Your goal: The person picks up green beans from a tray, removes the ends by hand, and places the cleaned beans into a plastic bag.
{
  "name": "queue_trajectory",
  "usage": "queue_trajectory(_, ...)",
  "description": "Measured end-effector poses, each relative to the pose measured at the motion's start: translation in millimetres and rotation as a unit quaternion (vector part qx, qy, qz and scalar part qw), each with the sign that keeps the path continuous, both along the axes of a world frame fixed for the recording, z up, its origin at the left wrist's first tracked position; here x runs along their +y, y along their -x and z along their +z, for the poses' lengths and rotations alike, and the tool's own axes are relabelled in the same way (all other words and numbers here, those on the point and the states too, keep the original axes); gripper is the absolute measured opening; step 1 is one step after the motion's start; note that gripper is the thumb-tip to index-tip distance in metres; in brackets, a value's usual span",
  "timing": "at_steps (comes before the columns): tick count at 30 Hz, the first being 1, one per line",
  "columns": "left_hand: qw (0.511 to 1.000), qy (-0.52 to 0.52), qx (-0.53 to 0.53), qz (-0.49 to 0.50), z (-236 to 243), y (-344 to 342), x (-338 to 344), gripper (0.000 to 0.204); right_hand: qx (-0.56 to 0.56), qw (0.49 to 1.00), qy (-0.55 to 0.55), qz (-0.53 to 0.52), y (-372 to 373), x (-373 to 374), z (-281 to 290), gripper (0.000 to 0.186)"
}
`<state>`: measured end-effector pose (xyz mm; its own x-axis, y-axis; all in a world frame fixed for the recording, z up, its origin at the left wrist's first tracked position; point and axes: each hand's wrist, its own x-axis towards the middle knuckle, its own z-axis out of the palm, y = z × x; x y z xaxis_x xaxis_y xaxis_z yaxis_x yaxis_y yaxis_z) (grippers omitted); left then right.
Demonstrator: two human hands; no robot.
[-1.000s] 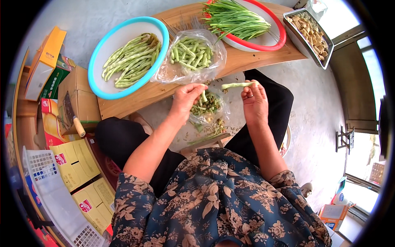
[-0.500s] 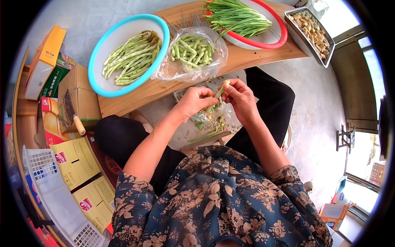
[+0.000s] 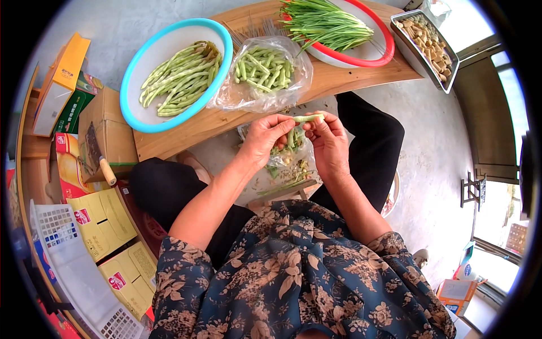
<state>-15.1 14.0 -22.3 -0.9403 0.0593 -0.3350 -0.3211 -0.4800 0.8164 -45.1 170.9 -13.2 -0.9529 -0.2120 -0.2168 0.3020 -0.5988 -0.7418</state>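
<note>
A short length of green bean (image 3: 307, 118) lies level between my hands, just off the table's near edge. My left hand (image 3: 267, 137) pinches its left end between thumb and fingers. At its right end, the fingertips of my right hand (image 3: 329, 144) are closed on it. Beyond my hands, a clear plastic bag (image 3: 305, 85) on the table holds broken bean pieces (image 3: 262, 70). To the left of that bag, whole long green beans (image 3: 183, 79) lie in a white basin with a blue rim (image 3: 129, 107). Below my hands, bean scraps (image 3: 289, 148) lie in another plastic bag, partly hidden.
The wooden table (image 3: 164, 144) also carries a red-rimmed basin (image 3: 389, 48) of green chives (image 3: 327, 25) and a metal tray (image 3: 449, 85) of brown chunks. Left are cardboard boxes (image 3: 107, 220), a knife (image 3: 107, 171) and a white plastic basket (image 3: 79, 271). A small wooden stool (image 3: 299, 189) stands between my legs.
The bean piece has turned from steeply slanted to nearly level. My left hand has moved slightly up and right, and my right hand has shifted its grip on the piece.
</note>
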Motion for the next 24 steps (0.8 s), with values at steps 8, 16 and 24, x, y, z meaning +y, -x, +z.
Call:
queue_trajectory(8, 0.998, -0.057, -0.016, 0.030, -8, 6, -21, 0.019, 0.036, 0.999, 0.010, 0.001, 20, 22, -6, 0.013)
queue_trajectory(16, 0.993, 0.062, -0.027, -0.096, 19, 7, -13, 0.020, 0.034, 0.964, -0.179, 0.191, 32, 11, 13, 0.017)
queue_trajectory(24, 0.996, -0.039, -0.076, -0.001, -1, 7, -21, 0.016, 0.210, 0.894, -0.376, 0.125, 10, -1, 13, 0.023)
